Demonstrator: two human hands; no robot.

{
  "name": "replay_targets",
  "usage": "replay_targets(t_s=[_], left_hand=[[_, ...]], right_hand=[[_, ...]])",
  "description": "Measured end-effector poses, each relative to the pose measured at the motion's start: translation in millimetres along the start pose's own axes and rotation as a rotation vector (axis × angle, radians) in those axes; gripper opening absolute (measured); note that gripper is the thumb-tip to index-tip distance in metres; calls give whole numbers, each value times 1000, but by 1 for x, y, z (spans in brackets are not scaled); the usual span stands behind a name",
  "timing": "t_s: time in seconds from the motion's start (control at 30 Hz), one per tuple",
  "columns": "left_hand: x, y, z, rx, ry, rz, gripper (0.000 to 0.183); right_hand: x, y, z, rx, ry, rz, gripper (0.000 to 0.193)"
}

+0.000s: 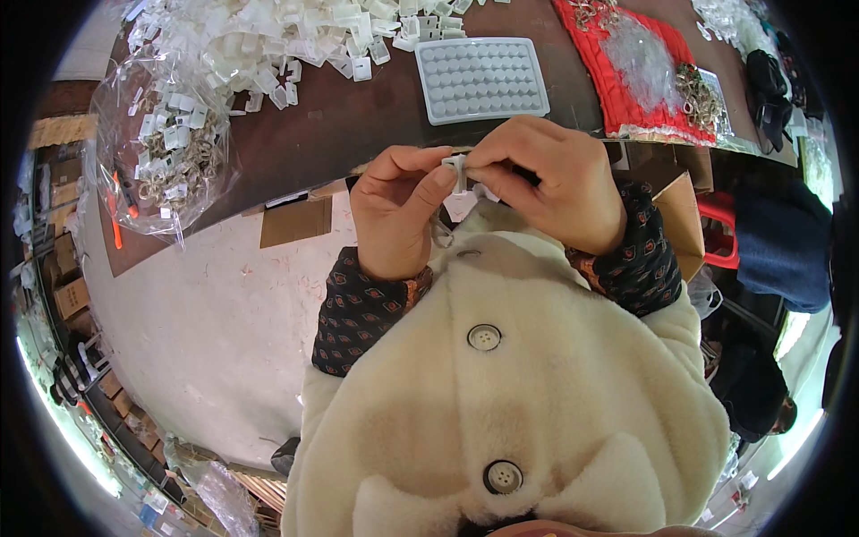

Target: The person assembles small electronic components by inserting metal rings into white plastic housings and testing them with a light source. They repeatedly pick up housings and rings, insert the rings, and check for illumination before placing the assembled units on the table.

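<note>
Close to the table's front edge, my left hand (394, 208) pinches a small white plastic piece (457, 166) between thumb and fingers. A metal keyring-like loop (442, 234) hangs below those fingers and seems joined to the piece. My right hand (550, 183) is closed too, its thumb and forefinger pressed together at the right side of the same white piece. Whether something small sits inside that pinch is hidden. Straight ahead of my hands on the table lies a white plastic tray (433, 105) with rows of round hollows.
A heap of white plastic pieces (268, 40) covers the table's far left. Nearer stands a clear bag (170, 152) of white pieces with metal rings, beside an orange-handled tool (116, 210). At right, a red cloth (617, 67) bears clear small parts and metal clasps (702, 94).
</note>
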State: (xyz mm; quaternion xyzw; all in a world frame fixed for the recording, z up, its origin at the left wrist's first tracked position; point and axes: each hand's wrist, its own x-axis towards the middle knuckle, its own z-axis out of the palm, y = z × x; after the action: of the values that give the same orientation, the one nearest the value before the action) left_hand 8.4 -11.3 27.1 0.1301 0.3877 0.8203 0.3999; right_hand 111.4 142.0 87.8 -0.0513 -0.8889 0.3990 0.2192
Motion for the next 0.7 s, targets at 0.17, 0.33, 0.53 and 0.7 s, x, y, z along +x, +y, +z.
replay_targets(t_s=[0.17,0.33,0.53,0.7], left_hand=[[-2,3,-1,-86,-19,-77,16],[-9,2,-1,-80,-28,-44,15],[-10,-4,-1,-241,-81,-176,16],[-8,-18,6,-366,-155,-241,22]], right_hand=[[-1,-4,-4,53,-34,31,13],[-4,-12,-6,34,-54,38,14],[-10,-11,-3,158,8,90,10],[-35,19,-12,242,324,205,9]])
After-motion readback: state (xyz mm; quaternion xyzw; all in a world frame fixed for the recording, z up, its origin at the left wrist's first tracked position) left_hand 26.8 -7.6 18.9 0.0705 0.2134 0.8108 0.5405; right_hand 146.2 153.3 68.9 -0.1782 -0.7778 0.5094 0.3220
